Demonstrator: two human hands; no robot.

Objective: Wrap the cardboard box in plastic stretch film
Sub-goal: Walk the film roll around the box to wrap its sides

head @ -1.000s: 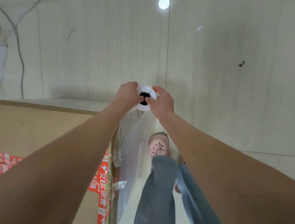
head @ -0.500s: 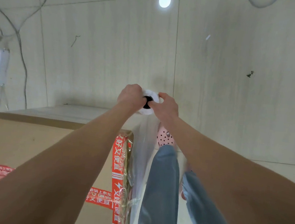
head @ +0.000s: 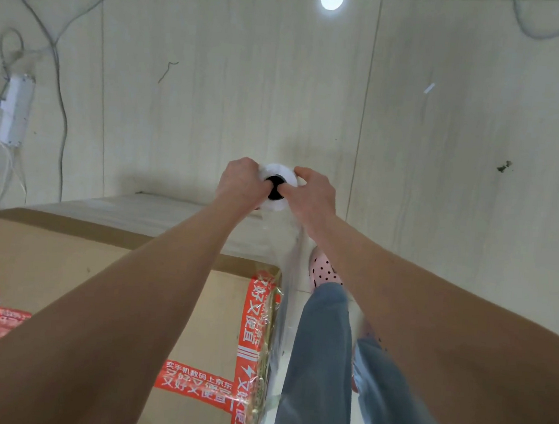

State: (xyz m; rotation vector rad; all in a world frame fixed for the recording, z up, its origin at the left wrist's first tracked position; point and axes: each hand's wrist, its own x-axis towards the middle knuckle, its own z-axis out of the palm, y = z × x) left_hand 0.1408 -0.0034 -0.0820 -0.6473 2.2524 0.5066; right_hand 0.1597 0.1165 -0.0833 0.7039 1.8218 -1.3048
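Note:
A large cardboard box (head: 103,274) with red printed tape stands at lower left, seen from above. A white roll of stretch film (head: 280,173) with a black core is held upright beyond the box's far right corner. My left hand (head: 240,181) grips the roll's top from the left and my right hand (head: 313,191) grips it from the right, thumbs at the core. Clear film (head: 287,280) runs from the roll down along the box's right side, where crinkled film covers the taped edge.
Pale tiled floor (head: 445,158) spreads all around. A white power strip (head: 15,111) with grey cables lies at far left. My legs in blue jeans (head: 320,350) and a pink dotted shoe (head: 322,269) are just right of the box.
The view has slid along the box's right side toward its far corner; more of the box top and red tape shows. Both hands keep their hold on the roll.

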